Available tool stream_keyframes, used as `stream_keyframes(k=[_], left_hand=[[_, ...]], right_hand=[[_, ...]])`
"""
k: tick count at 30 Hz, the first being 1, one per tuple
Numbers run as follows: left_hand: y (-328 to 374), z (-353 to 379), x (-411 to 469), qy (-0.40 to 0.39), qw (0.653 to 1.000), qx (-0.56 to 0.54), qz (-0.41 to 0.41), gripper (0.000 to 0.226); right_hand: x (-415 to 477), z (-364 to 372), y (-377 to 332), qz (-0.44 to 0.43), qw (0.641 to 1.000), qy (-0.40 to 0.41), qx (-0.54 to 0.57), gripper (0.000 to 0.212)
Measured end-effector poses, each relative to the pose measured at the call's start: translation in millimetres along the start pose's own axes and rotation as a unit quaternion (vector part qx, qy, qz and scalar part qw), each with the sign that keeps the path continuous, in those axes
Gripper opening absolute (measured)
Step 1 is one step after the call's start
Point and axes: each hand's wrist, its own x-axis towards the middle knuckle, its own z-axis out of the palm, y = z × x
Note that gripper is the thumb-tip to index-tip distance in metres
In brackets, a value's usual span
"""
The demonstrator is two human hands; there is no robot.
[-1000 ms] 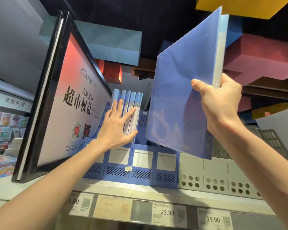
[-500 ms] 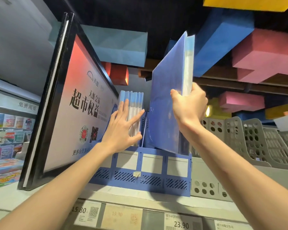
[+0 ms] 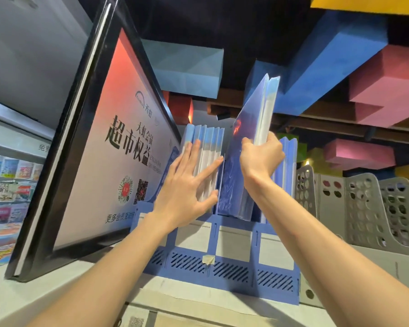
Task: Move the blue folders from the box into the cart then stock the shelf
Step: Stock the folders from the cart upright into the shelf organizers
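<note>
A blue file rack (image 3: 224, 267) stands on the top shelf (image 3: 85, 282). Several blue folders (image 3: 207, 147) stand upright in its left slots. My left hand (image 3: 189, 187) presses flat against their spines with straight, spread fingers. My right hand (image 3: 261, 156) grips a stack of blue folders (image 3: 253, 128) by the spine edge; the stack stands nearly upright with its lower end inside the rack's middle slot, just right of the standing folders. The box and cart are out of view.
A black-framed sign (image 3: 118, 147) with Chinese text leans at the rack's left. Grey perforated file racks (image 3: 368, 208) stand to the right. Price tags (image 3: 137, 322) line the shelf front. Coloured foam blocks (image 3: 340, 50) hang overhead. Another aisle's goods (image 3: 7, 185) show far left.
My right hand turned the folder stack edge-on and lowered it leftward into the rack's middle slot. My left hand stayed pressed on the standing folders.
</note>
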Motion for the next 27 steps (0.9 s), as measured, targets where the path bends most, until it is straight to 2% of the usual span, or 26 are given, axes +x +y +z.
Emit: stream_keyframes(k=[3,11,17,21,24,27], left_hand=[[1,-1,1,-0.006,1.0,-0.014,-0.002,0.074],[4,-5,2,-0.026,0.999,-0.024,0.011,0.099],[9,-3,2,-0.021,0.999,-0.04,0.001,0.1],[10,-4,2,-0.028,0.998,-0.049,0.0,0.096],[10,-5,2,-0.031,0.998,-0.062,0.003,0.094],[9,-7,2,-0.039,0.996,-0.077,0.004,0.093]], right_hand=[[-1,10,8,-0.018,1.0,-0.013,0.005,0.012],[1,26,23,-0.024,0.998,-0.06,-0.02,0.019],[1,25,27,-0.024,0.994,-0.101,-0.012,0.013],[0,9,24,0.005,0.985,-0.174,0.001,0.019],[-5,-7,23,0.051,0.968,-0.241,0.038,0.043],[-12,-21,29,0.066,0.952,-0.294,0.048,0.045]])
